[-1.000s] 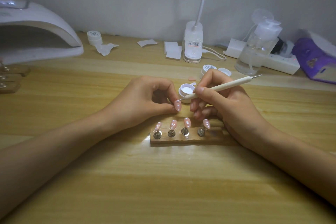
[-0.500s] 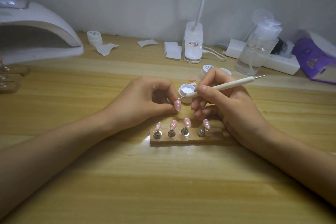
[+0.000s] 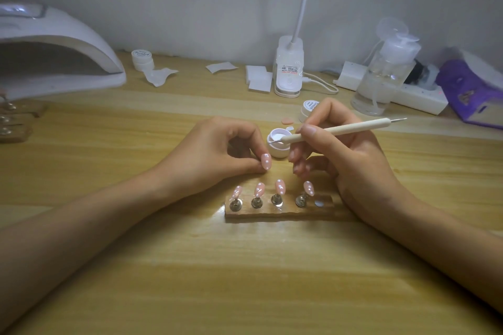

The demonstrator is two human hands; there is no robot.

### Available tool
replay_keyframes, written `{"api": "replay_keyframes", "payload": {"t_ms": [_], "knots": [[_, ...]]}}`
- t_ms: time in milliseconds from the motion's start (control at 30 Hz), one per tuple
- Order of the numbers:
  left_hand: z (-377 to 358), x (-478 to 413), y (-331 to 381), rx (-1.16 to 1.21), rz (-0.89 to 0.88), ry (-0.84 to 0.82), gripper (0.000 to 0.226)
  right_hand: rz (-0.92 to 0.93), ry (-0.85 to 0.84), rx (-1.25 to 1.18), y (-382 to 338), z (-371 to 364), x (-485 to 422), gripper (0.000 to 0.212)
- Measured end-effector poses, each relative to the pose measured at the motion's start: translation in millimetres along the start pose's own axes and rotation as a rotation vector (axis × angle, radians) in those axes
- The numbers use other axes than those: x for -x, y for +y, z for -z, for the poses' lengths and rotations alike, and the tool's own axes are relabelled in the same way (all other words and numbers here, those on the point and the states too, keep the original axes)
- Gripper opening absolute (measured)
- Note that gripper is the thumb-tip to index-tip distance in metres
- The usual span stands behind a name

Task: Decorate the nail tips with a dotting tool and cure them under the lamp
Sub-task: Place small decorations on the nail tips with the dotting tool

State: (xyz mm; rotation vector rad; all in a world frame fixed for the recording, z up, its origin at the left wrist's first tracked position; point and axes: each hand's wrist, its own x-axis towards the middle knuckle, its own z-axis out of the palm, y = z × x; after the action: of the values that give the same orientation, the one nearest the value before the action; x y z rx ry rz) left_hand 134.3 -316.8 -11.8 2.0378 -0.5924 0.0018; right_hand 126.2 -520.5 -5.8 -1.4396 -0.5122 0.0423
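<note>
On pale wooden table (image 3: 245, 266), head view: left hand (image 3: 215, 152) rests on its side, fingers curled, thumb and forefinger pinching pink oval nail tip with white dots (image 3: 266, 161). Right hand (image 3: 345, 155), heel down, grips cream dotting tool (image 3: 337, 130) pen-style, its metal point at the rim of small open white gel pot (image 3: 278, 148). Four more dotted tips (image 3: 279, 187) stand on wooden holder strip (image 3: 277, 213), near side of both hands. White dome curing lamp (image 3: 54, 49) sits far left.
</note>
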Motion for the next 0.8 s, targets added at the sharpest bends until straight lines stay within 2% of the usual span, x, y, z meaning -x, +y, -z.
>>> {"api": "replay_keyframes", "payload": {"t_ms": [233, 367, 500, 600, 700, 800], "knots": [[0.1, -0.6, -1.3, 0.001, -0.014, -0.004, 0.014, 0.051, 0.014, -0.021, -1.1, 1.7, 0.7, 0.012], [-0.1, -0.6, -3.4, 0.020, -0.002, -0.019, 0.015, 0.160, 0.136, -0.009, -3.6, 8.0, -0.3, 0.007], [2.1, -0.2, -4.7, 0.145, 0.070, -0.025, 0.012, 0.159, 0.234, 0.078, -3.7, 13.3, -1.7, 0.014], [3.6, 1.0, -0.7, 0.201, 0.059, -0.065, 0.013, 0.108, 0.209, 0.111, -4.2, 13.0, -2.0, 0.005], [4.5, 3.2, 4.5, 0.222, 0.029, -0.080, 0.007, 0.077, 0.148, 0.159, -5.8, 12.2, -0.9, 0.018], [4.7, 5.0, 5.3, 0.231, 0.028, -0.058, 0.007, 0.106, 0.052, 0.296, -6.8, 12.4, 1.6, 0.016]]}}
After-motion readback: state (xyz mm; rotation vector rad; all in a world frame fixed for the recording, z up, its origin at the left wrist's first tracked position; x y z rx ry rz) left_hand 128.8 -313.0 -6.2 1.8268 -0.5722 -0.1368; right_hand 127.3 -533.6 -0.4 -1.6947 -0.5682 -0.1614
